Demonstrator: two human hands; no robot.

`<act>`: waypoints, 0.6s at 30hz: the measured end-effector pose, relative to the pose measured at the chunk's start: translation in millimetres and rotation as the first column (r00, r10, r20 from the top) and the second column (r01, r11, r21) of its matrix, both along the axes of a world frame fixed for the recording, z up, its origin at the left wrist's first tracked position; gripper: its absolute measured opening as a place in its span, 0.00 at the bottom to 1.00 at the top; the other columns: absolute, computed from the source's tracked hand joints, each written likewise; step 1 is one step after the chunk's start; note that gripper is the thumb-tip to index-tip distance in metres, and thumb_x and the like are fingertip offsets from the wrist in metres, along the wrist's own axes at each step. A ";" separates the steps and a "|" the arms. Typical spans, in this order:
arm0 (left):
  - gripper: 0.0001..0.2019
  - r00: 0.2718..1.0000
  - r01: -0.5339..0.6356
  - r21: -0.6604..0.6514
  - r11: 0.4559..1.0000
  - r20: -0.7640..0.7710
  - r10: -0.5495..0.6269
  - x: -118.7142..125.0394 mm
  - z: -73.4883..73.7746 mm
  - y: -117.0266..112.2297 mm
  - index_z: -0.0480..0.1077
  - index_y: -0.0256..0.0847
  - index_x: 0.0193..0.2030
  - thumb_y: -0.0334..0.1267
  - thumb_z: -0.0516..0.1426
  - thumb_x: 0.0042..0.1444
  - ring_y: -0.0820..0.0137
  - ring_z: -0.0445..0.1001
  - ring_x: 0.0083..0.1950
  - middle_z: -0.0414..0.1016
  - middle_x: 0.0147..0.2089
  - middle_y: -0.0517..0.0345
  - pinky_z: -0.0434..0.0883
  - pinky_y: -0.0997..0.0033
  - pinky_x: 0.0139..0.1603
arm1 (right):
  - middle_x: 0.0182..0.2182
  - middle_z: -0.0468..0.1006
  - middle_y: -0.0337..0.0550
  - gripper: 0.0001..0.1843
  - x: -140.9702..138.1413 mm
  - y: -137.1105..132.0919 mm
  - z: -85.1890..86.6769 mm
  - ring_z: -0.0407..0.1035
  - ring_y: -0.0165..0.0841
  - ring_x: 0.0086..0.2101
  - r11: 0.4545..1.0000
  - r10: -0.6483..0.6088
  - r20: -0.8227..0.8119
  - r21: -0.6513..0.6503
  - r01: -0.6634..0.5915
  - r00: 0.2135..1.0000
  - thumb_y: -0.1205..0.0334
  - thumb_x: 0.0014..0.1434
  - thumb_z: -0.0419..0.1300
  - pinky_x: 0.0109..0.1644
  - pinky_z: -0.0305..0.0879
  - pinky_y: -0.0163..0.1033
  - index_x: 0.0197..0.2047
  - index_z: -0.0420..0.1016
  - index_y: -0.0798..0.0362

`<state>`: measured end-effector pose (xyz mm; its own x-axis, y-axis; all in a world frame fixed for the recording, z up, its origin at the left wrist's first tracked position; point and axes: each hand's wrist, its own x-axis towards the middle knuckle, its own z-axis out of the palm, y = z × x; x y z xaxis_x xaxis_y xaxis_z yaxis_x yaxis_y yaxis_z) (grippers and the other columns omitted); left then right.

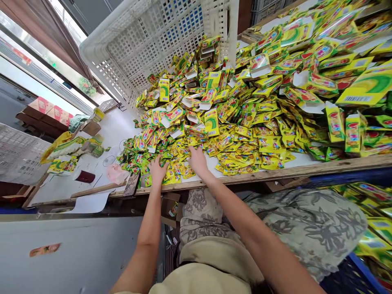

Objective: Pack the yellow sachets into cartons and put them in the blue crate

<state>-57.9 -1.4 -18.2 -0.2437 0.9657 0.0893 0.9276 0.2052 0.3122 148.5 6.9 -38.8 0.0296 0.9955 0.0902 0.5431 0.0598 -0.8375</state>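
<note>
My left hand (157, 170) rests on a heap of small green packets (131, 157) at the near edge of the table, its fingers spread. To its right, my right hand (198, 161) reaches into small yellow packets (177, 167); its fingers point forward and touch them, and I see nothing held. Printed yellow-green cardboard boxes (211, 122), several with flaps open, lie on top of the packets just beyond both hands. More yellow packets (241, 157) form a layered bank to the right of my right hand.
A white plastic crate (147, 36) lies tipped at the back, with boxes spilling from it. A wooden strip (275, 171) edges the table. On the left are a dark red roll (84, 176), pink plastic (116, 173) and a carton (45, 116). A blue crate (361, 271) stands at lower right.
</note>
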 end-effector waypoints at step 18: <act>0.18 0.858 0.227 0.329 0.917 0.377 -0.348 69.0 0.8 -13.8 0.69 0.41 0.55 0.41 0.52 0.60 0.57 0.73 0.50 0.75 0.49 0.45 0.67 0.52 0.55 | 0.25 0.74 0.41 0.10 131.9 -31.5 20.1 0.68 0.36 0.27 0.978 -0.186 0.070 0.104 0.178 0.980 0.66 0.49 0.58 0.35 0.63 0.40 0.38 0.73 0.52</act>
<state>11.1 -15.2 -17.4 -0.0307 0.9525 0.3030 0.6993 -0.1962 0.6874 280.4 -24.6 -18.7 0.1987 0.9605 0.1948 0.6163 0.0320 -0.7868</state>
